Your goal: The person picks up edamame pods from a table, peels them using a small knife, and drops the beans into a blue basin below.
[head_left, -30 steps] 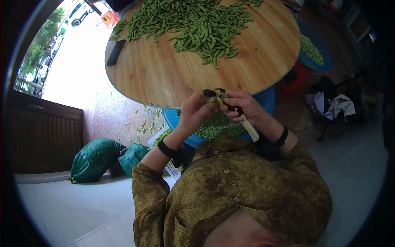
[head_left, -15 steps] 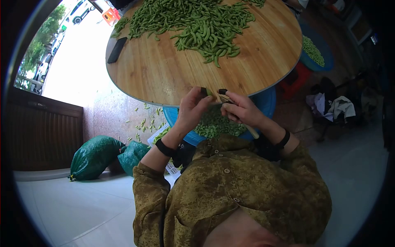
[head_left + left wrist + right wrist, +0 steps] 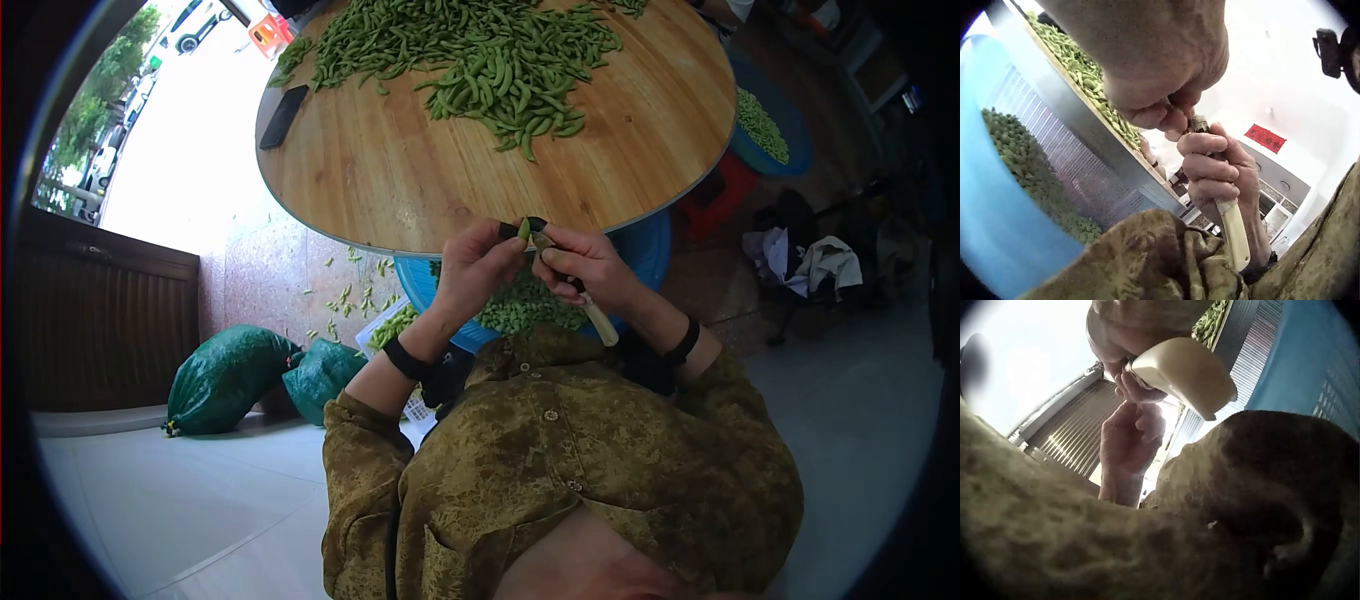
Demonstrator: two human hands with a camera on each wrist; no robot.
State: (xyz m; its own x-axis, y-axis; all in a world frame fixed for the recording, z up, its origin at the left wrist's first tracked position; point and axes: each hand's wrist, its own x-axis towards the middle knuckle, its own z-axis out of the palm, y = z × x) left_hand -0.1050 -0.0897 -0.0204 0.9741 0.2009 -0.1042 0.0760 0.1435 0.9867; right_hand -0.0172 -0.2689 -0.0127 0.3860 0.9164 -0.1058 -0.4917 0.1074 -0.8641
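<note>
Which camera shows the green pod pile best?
The head view: it looks down on the pile of green pods, though its top is cut off. The left wrist view shows a strip along the table; the right wrist view, a small patch.

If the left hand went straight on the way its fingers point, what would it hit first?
Most likely the right hand, which grips a cream-handled tool, just past the green pod pinched in the left hand. Depth there is unclear, so the tool might come first.
</note>
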